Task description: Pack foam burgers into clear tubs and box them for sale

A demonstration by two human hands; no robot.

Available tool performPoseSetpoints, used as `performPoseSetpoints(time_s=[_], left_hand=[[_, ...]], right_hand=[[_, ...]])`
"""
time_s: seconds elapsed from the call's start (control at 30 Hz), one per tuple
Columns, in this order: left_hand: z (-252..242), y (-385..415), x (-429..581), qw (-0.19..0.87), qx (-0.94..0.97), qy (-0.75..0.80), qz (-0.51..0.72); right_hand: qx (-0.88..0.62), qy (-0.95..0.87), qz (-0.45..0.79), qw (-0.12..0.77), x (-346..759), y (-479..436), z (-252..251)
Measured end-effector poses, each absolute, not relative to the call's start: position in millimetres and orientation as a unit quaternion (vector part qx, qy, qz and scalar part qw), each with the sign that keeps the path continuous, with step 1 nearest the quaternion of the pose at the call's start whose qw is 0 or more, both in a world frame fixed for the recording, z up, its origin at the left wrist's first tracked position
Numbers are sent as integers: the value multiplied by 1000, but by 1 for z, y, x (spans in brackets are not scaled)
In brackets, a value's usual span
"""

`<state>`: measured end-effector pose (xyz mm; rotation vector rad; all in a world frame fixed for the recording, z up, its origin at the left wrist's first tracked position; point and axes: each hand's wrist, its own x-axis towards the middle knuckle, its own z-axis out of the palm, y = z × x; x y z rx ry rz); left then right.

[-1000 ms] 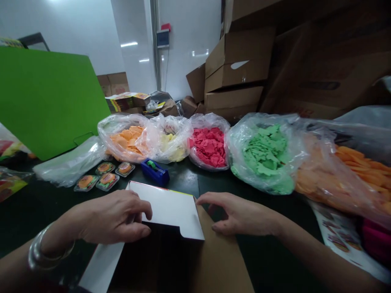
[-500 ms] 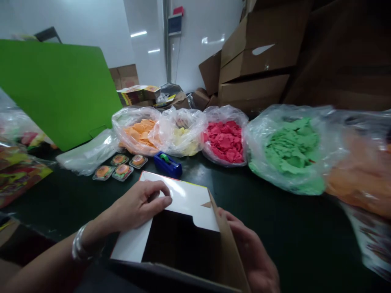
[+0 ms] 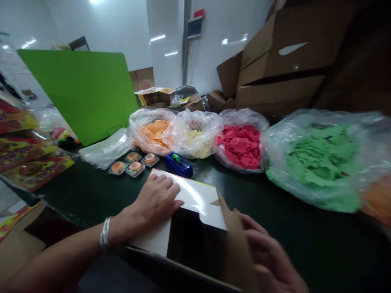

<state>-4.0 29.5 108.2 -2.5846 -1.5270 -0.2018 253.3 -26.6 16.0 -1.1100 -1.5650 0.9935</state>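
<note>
Two hands work an open carton lying at the near edge of the dark tabletop. Left hand lies flat, fingers spread, on the white flap. Right hand, blurred, rests against the brown side flap; whether it grips I cannot tell. Just beyond the flap sits a blue tape dispenser, four small packs beside it, then bags of orange, yellow, red and green pieces.
</note>
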Motion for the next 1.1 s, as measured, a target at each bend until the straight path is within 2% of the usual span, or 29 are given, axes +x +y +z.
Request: performPoseSetpoints(time_s=[0.1,0.23,0.3,0.4,0.47,0.53,0.6,0.73,0.83,0.9,0.93,1.0,1.1], left_hand=[[108,28,-8,-1,-858,-512,-35],[116,28,-18,-189,-840,-505,-62],[117,28,-31,-314,-805,-476,-161],[112,25,-54,-483,-732,-300,-375],[109,20,-65,-533,-729,-173,-393],[110,12,-67,-519,-777,-165,-315],[113,3,-63,-477,-813,-232,-242],[117,-18,-51,-413,-797,-353,-264],[119,-27,-43,-272,-829,-421,-249],[118,-27,-38,-145,-853,-453,-215],[116,-25,-36,-88,-857,-468,-197],[111,-17,-36,-13,-854,-499,-144],[102,-8,-43,8,-848,-526,-65]], right_hand=[[-466,-638,386,475,228,-23,36],[-462,-719,387,345,212,0,54],[-455,-753,383,282,211,7,58],[-452,-769,389,228,215,6,59],[-452,-766,407,209,219,4,57],[-450,-758,425,204,224,4,54],[-442,-755,433,219,228,7,48],[-427,-753,411,286,230,11,33],[-477,-724,281,413,222,5,27],[-447,-748,161,464,213,2,28],[-409,-782,112,456,209,2,30],[-328,-861,48,385,200,6,36],[-265,-925,3,272,190,18,46]])
